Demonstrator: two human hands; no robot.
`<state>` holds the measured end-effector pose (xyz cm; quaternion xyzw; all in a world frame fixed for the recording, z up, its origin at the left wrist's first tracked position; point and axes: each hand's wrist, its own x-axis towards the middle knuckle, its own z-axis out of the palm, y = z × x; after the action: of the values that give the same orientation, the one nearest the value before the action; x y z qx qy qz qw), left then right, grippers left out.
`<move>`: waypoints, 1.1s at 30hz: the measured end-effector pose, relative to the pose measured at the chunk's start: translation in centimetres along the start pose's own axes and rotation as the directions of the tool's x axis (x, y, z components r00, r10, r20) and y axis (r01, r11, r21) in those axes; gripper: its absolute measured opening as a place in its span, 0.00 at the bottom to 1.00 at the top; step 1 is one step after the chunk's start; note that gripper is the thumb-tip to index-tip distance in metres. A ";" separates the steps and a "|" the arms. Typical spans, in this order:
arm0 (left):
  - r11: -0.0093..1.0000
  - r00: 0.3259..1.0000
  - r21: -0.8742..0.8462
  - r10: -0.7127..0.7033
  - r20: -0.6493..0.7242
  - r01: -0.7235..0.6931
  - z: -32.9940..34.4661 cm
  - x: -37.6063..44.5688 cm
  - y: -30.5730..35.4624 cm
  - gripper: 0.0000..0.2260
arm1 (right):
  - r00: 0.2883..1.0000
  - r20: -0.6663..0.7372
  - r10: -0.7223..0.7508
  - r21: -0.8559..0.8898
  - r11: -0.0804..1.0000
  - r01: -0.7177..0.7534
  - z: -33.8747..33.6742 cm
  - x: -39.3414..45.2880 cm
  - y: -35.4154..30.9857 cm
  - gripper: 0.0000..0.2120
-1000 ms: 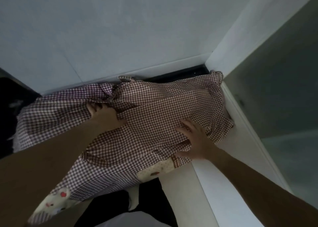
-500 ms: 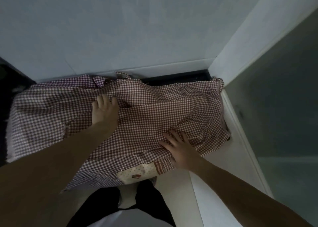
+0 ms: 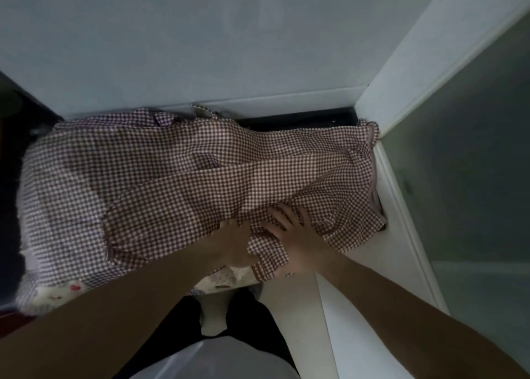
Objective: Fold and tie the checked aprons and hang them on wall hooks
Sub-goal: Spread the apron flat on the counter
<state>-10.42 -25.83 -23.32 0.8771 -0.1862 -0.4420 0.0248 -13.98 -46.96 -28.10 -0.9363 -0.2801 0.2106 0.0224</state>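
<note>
Checked apron (image 3: 258, 172) lies spread and rumpled across a surface against the pale wall (image 3: 200, 40), right edge bunched against the white ledge (image 3: 401, 235) in the corner. A second checked cloth (image 3: 63, 183), paler, lies under it on the left, with a cream printed patch (image 3: 57, 292) at the near corner. Left hand (image 3: 229, 243) sits at the apron's near edge, fingers tucked into a fold of fabric; can't tell how tightly they grip. Right hand (image 3: 295, 232) is just beside it, flat on the cloth, fingers (image 3: 282, 215) spread and straight, pressing down. A cream pocket patch (image 3: 226, 278) shows below the left hand. Both forearms are bare.
</note>
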 end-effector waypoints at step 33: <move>0.979 0.979 0.091 -0.170 -0.115 0.180 3.3 0.3 3.0 0.42 | 0.630 -0.555 0.544 0.307 0.837 -0.453 -2.4 -4.4 2.7 0.17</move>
<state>-13.76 -28.31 -24.92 0.9125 -0.1287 -0.3851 -0.0489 -14.93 -51.36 -24.62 -0.9881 0.0291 -0.0934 0.1186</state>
